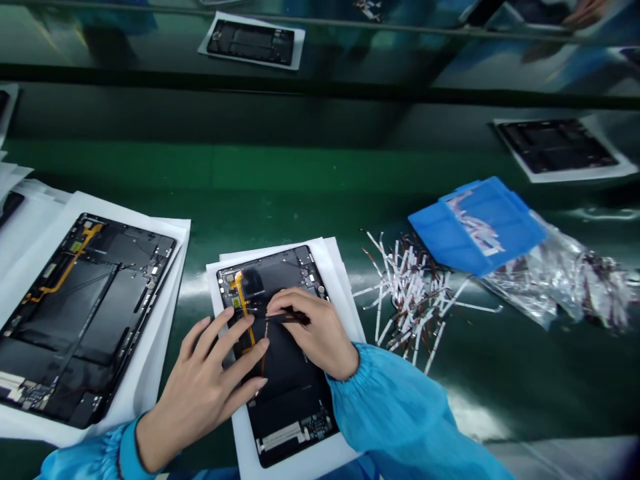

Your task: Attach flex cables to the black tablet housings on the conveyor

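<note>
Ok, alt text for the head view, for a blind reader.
Left hand rests on an opened tablet on white paper while right hand holds a thin dark tool to it. Another tablet lies left; strips and a blue tray right.

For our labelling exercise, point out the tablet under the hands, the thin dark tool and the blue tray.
tablet (293, 400), head view, bare dark panel near its lower end.
thin dark tool (293, 319), head view, middle of its shaft.
blue tray (440, 237), head view, bare left part.
</note>
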{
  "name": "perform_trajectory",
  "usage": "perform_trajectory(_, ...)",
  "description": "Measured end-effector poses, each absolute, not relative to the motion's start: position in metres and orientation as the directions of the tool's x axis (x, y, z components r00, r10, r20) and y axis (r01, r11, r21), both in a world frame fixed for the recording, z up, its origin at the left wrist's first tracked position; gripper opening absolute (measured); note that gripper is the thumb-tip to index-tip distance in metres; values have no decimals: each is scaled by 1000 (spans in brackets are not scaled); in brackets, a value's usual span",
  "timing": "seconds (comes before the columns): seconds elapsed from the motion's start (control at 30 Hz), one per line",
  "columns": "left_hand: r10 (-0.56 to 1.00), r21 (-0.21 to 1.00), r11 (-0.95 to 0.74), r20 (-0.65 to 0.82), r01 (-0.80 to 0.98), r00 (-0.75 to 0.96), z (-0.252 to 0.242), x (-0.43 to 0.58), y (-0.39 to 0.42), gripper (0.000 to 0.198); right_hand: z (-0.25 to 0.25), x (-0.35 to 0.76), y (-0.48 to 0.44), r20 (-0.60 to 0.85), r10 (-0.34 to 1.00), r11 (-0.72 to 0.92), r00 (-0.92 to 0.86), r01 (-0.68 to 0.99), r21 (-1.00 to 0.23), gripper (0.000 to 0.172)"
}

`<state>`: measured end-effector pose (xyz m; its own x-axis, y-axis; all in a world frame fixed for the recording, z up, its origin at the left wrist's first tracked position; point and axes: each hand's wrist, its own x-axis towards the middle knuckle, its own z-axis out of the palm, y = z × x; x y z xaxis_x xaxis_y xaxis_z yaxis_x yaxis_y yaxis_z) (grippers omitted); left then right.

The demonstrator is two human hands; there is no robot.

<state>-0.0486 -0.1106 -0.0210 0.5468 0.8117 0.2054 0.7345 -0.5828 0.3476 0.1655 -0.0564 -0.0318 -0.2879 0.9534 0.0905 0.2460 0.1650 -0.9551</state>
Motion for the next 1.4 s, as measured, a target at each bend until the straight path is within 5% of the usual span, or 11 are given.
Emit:
perform_trajectory(0.23,756,250,-654,247,714,606,-16,-47,-106,29,-28,164,-57,51,987,75,-154,154,-985,5)
perform_trajectory(0.77,765,268,-644,242,716,597,-17,-47,-106,27,-34,155,-55,177,972,228,-154,446,-866,22)
perform_trajectory(1.4,788,284,-614,175,736,590,-21,-48,-103,38,-32,156,-57,118,985,164,-127,462,-872,22)
